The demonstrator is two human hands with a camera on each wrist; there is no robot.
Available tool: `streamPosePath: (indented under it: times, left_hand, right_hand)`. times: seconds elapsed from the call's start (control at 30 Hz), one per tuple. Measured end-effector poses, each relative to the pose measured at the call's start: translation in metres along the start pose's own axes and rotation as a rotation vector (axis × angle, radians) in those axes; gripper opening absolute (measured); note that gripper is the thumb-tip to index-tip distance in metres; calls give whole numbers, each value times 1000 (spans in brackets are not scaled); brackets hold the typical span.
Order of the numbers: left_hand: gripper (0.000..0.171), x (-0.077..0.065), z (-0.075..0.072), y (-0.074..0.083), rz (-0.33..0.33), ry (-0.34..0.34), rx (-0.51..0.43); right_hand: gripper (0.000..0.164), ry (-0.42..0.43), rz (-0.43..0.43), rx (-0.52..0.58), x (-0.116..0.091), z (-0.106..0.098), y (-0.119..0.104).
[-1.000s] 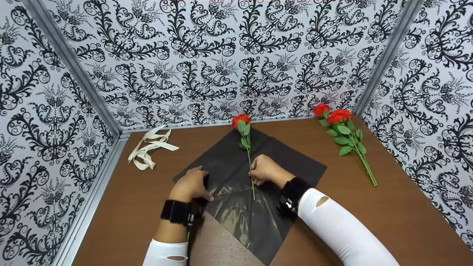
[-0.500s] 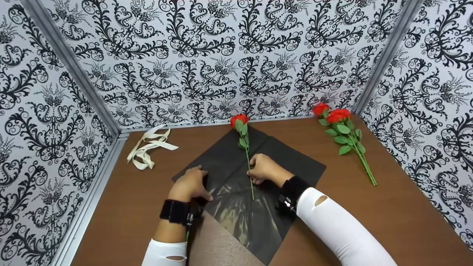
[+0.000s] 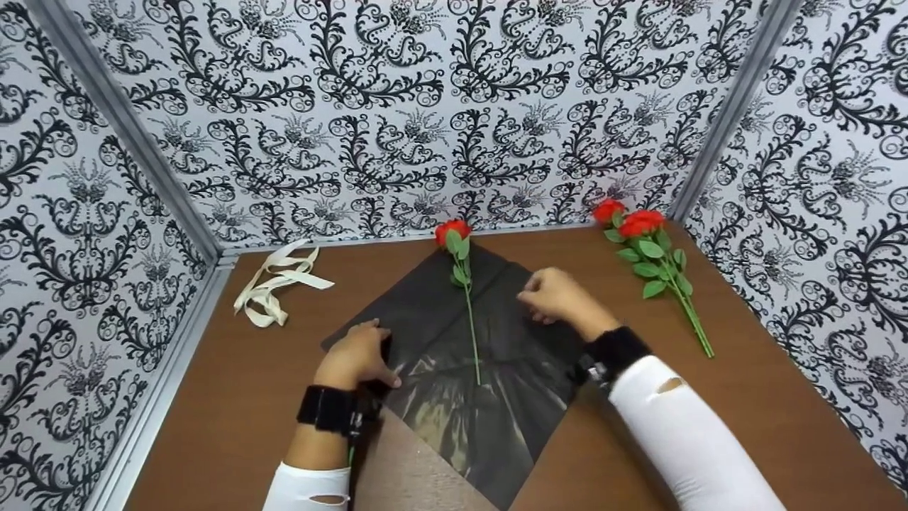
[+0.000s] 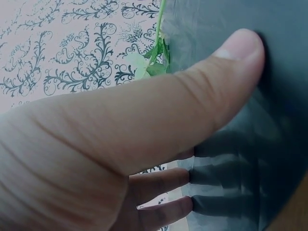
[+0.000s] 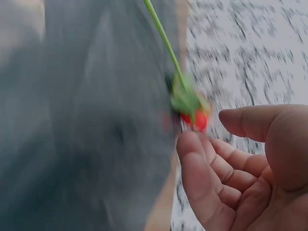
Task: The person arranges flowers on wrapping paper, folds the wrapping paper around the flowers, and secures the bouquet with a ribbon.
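Observation:
A single red artificial rose [image 3: 452, 233] lies lengthwise on a black wrapping sheet [image 3: 429, 312], its bloom at the far corner and its green stem [image 3: 471, 333] toward the person. The left hand [image 3: 358, 356] rests on the sheet's left corner, thumb and fingers spread; the left wrist view shows the fingertips [image 4: 180, 204] touching the sheet. Over the sheet's right part, apart from the stem, is the right hand [image 3: 558, 299]. Its fingers are loosely bent, and the right wrist view shows a gap between thumb and index finger [image 5: 192, 156] with nothing held.
More red roses [image 3: 642, 223] with leafy stems lie together at the right rear of the brown table [image 3: 709, 426]. A cream ribbon [image 3: 273, 287] lies loosely at the left rear. Patterned panels [image 3: 383, 128] enclose the back and sides. A pale brown sheet [image 3: 415, 461] sits at the front.
The right hand has let go of the rose stem and moved right and slightly away from the person. The rose stays on the black sheet. The left hand remains at the left corner.

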State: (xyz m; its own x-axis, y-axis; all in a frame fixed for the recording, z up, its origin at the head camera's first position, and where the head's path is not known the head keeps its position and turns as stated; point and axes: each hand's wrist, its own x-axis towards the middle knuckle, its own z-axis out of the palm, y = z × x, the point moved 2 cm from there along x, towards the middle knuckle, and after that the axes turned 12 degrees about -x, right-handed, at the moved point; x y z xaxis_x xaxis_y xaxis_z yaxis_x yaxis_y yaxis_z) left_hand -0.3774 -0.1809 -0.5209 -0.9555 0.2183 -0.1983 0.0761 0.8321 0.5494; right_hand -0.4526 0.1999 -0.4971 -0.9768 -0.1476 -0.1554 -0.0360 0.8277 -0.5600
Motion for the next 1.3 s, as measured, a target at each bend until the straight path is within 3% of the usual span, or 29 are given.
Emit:
streamPosePath:
  times: [0.3,0.53,0.67,0.87,1.3]
  left_hand:
    - [105,1,3,-2,6,6,-13]
    - [105,1,4,-2,-1,14,-12]
    - [105,2,4,-2,-5,8,-12]
    - [107,2,4,-2,-9,3,-7]
    - [105,3,2,1,6,-1,-3]
  right_hand:
    - [46,180,89,-88,-18,-58,91]
    - [44,347,169,-176,-42,-93,156]
    - [44,382,262,-191,-59,-106,183]
    - [47,390,371,-194,-73,-106,202]
    - [49,394,408,-279,-80,-105,221]
